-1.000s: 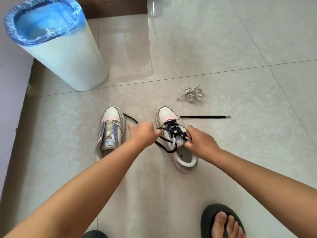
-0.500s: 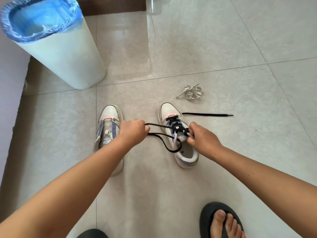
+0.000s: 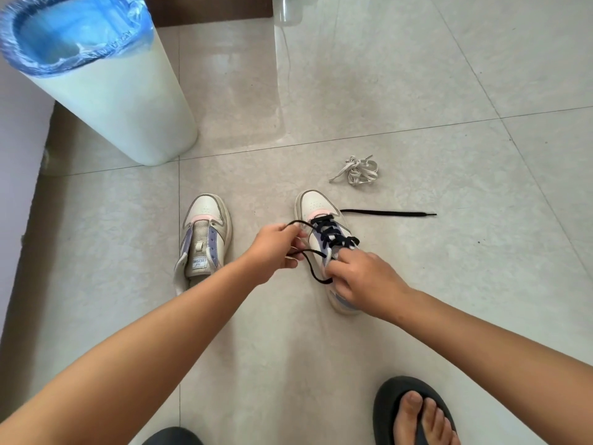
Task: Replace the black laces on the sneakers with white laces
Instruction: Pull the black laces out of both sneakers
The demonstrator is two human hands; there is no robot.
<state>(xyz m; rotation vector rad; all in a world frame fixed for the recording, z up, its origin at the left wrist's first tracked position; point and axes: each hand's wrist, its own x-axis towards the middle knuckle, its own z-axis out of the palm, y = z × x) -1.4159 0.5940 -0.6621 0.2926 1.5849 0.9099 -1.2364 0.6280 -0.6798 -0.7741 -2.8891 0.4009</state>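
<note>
Two white sneakers stand on the tiled floor. The left sneaker (image 3: pixel 205 239) has no lace. The right sneaker (image 3: pixel 316 208) still carries a black lace (image 3: pixel 332 234) through its eyelets; one end trails right along the floor. My left hand (image 3: pixel 276 248) pinches a loop of the black lace just left of that shoe. My right hand (image 3: pixel 362 277) grips the shoe at its collar, covering the heel. A bundle of white laces (image 3: pixel 357 171) lies beyond the right sneaker.
A tall white bin (image 3: pixel 115 91) with a blue liner stands at the back left beside a wall. My foot in a black sandal (image 3: pixel 414 412) is at the bottom right. A dark wooden edge runs along the top.
My left hand moved back right toward the laced sneaker, so the pulled black loop is shorter. My right hand stayed on the shoe's collar.
</note>
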